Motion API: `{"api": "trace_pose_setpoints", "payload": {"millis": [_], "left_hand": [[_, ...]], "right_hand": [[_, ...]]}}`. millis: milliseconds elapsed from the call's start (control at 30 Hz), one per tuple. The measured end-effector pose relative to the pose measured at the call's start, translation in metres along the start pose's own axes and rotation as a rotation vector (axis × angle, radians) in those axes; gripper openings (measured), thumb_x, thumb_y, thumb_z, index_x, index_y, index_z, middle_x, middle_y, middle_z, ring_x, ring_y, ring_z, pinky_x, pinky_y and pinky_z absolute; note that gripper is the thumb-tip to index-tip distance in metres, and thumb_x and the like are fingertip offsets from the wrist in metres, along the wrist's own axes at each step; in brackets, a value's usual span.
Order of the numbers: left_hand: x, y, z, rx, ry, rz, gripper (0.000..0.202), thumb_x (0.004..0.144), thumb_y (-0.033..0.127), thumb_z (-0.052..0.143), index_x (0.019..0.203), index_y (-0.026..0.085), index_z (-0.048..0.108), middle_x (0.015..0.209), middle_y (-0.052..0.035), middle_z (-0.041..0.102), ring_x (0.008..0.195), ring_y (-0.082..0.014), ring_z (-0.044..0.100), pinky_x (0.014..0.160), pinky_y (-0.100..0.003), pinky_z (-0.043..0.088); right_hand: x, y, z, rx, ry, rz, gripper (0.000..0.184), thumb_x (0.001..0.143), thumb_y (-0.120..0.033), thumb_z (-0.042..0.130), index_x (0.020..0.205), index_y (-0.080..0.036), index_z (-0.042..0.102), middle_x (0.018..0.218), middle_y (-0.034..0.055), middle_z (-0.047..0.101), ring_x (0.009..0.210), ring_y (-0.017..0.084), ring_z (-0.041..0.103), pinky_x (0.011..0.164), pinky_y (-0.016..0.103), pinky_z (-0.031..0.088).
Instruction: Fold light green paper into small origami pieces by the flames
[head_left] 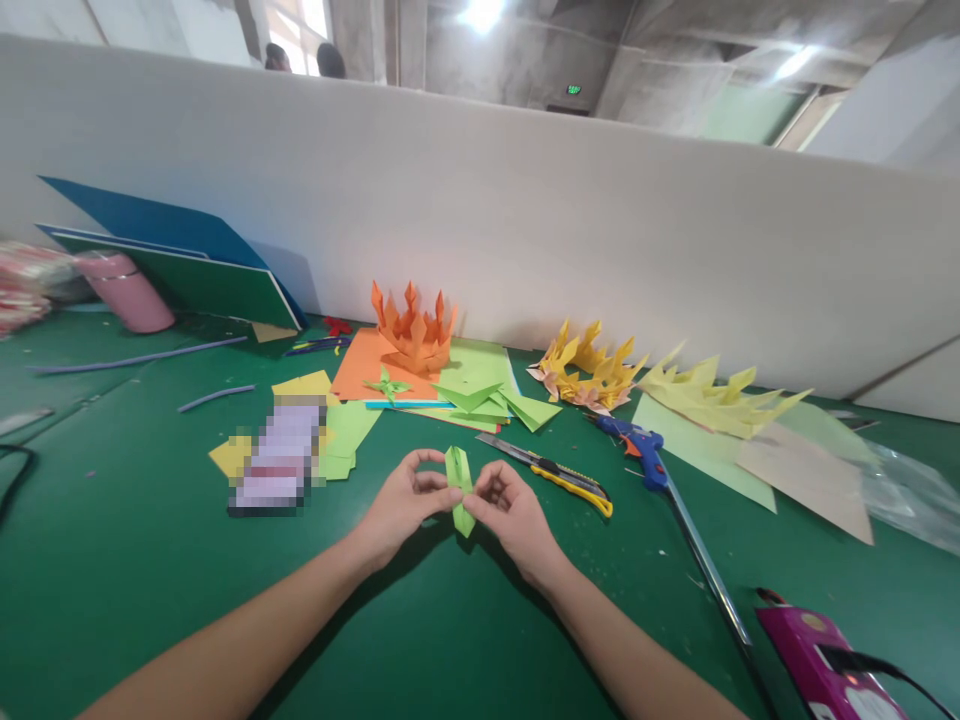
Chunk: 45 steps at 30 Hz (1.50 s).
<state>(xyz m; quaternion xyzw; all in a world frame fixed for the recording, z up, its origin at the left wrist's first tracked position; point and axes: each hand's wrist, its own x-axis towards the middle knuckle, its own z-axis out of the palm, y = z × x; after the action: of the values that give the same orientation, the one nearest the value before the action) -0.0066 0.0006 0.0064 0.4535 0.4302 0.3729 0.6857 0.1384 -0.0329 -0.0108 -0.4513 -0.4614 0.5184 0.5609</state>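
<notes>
Between both hands is a narrow folded strip of light green paper (460, 492), held just above the green table. My left hand (409, 500) pinches its left edge between thumb and fingers. From the other side, my right hand (514, 515) grips it with thumb and curled fingers. Beyond the hands lie light green paper pieces (480, 395) and a small green folded star shape (388, 384). A utility knife (570, 475) with yellow edging rests close to my right hand, its blade pointing left.
An orange paper crown (416, 335) stands behind, with yellow paper crowns (589, 370) to its right. A blue glue gun (637, 450) with a long glue stick lies at right, near a magenta power box (821, 655). At left are a pixelated phone-like object (281, 455) and a pink bottle (129, 292).
</notes>
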Motion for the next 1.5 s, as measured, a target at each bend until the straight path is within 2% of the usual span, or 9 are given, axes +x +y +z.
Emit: {"api": "trace_pose_setpoints", "payload": {"millis": [300, 467, 633, 733, 900, 1033, 1200, 1400, 1500], "left_hand": [[-0.0022, 0.0006, 0.0023, 0.093, 0.009, -0.005, 0.044, 0.056, 0.020, 0.073, 0.090, 0.019, 0.044, 0.062, 0.0067, 0.058, 0.054, -0.0084, 0.053, 0.054, -0.021, 0.036], [-0.0029, 0.0024, 0.0031, 0.076, 0.025, 0.007, 0.045, 0.057, 0.024, 0.073, 0.090, 0.019, 0.043, 0.062, 0.0060, 0.059, 0.055, -0.0085, 0.053, 0.057, -0.021, 0.039], [-0.0037, 0.0058, 0.0051, 0.002, 0.080, 0.047, 0.047, 0.056, 0.026, 0.073, 0.089, 0.021, 0.040, 0.061, 0.0072, 0.058, 0.056, -0.0089, 0.053, 0.058, -0.022, 0.040], [-0.0042, 0.0063, 0.0059, 0.014, 0.097, 0.063, 0.045, 0.055, 0.024, 0.072, 0.088, 0.021, 0.042, 0.058, 0.0088, 0.055, 0.055, -0.0081, 0.052, 0.057, -0.020, 0.038], [-0.0036, 0.0031, 0.0053, 0.053, 0.066, 0.050, 0.040, 0.058, 0.024, 0.070, 0.087, 0.020, 0.043, 0.057, 0.0095, 0.052, 0.053, -0.0071, 0.049, 0.054, -0.019, 0.035], [-0.0016, -0.0007, 0.0027, 0.096, 0.019, 0.055, 0.040, 0.060, 0.028, 0.070, 0.089, 0.019, 0.044, 0.059, 0.0081, 0.052, 0.055, -0.0078, 0.049, 0.053, -0.020, 0.034], [-0.0015, 0.0003, 0.0034, 0.051, 0.071, 0.103, 0.040, 0.056, 0.027, 0.073, 0.086, 0.018, 0.048, 0.061, 0.0073, 0.054, 0.058, -0.0079, 0.050, 0.058, -0.020, 0.038], [-0.0048, 0.0037, 0.0078, 0.083, -0.003, 0.076, 0.027, 0.057, 0.034, 0.072, 0.066, 0.014, 0.057, 0.060, 0.0029, 0.055, 0.055, -0.0088, 0.048, 0.057, -0.023, 0.038], [-0.0055, 0.0040, 0.0072, 0.091, -0.002, 0.068, 0.029, 0.058, 0.038, 0.070, 0.066, 0.014, 0.056, 0.060, 0.0027, 0.055, 0.054, -0.0092, 0.047, 0.056, -0.023, 0.037]], "right_hand": [[-0.0003, -0.0006, -0.0025, 0.076, -0.048, 0.019, 0.039, 0.058, -0.035, 0.074, 0.065, -0.021, 0.039, 0.058, -0.0081, 0.043, 0.052, 0.007, 0.041, 0.052, 0.019, 0.037], [0.0003, -0.0016, -0.0005, 0.037, -0.034, 0.058, 0.036, 0.057, -0.037, 0.075, 0.069, -0.020, 0.046, 0.060, -0.0068, 0.048, 0.055, 0.008, 0.046, 0.055, 0.020, 0.040], [-0.0003, -0.0048, 0.0008, -0.071, -0.119, 0.107, 0.033, 0.066, -0.049, 0.064, 0.070, -0.018, 0.053, 0.058, -0.0041, 0.053, 0.052, 0.010, 0.050, 0.056, 0.024, 0.043], [-0.0013, -0.0034, 0.0015, -0.164, -0.161, 0.091, 0.035, 0.070, -0.051, 0.059, 0.063, -0.018, 0.052, 0.051, -0.0044, 0.051, 0.049, 0.009, 0.049, 0.053, 0.024, 0.042], [-0.0037, -0.0001, 0.0032, -0.222, -0.117, 0.066, 0.034, 0.069, -0.049, 0.059, 0.059, -0.019, 0.047, 0.046, -0.0068, 0.046, 0.043, 0.007, 0.043, 0.047, 0.021, 0.037], [-0.0038, 0.0007, 0.0040, -0.210, -0.101, 0.131, 0.036, 0.068, -0.052, 0.058, 0.060, -0.020, 0.044, 0.044, -0.0076, 0.046, 0.038, 0.006, 0.041, 0.043, 0.020, 0.035], [-0.0027, 0.0016, 0.0042, -0.203, -0.174, 0.177, 0.040, 0.068, -0.056, 0.055, 0.058, -0.019, 0.045, 0.047, -0.0047, 0.052, 0.039, 0.006, 0.043, 0.043, 0.020, 0.036], [-0.0046, 0.0008, 0.0035, -0.294, -0.204, 0.098, 0.032, 0.074, -0.045, 0.052, 0.057, -0.020, 0.042, 0.047, -0.0055, 0.049, 0.041, 0.006, 0.041, 0.045, 0.020, 0.035], [-0.0061, 0.0003, 0.0033, -0.349, -0.242, 0.060, 0.023, 0.074, -0.033, 0.054, 0.058, -0.019, 0.044, 0.051, -0.0050, 0.050, 0.046, 0.008, 0.043, 0.048, 0.020, 0.036]]}}
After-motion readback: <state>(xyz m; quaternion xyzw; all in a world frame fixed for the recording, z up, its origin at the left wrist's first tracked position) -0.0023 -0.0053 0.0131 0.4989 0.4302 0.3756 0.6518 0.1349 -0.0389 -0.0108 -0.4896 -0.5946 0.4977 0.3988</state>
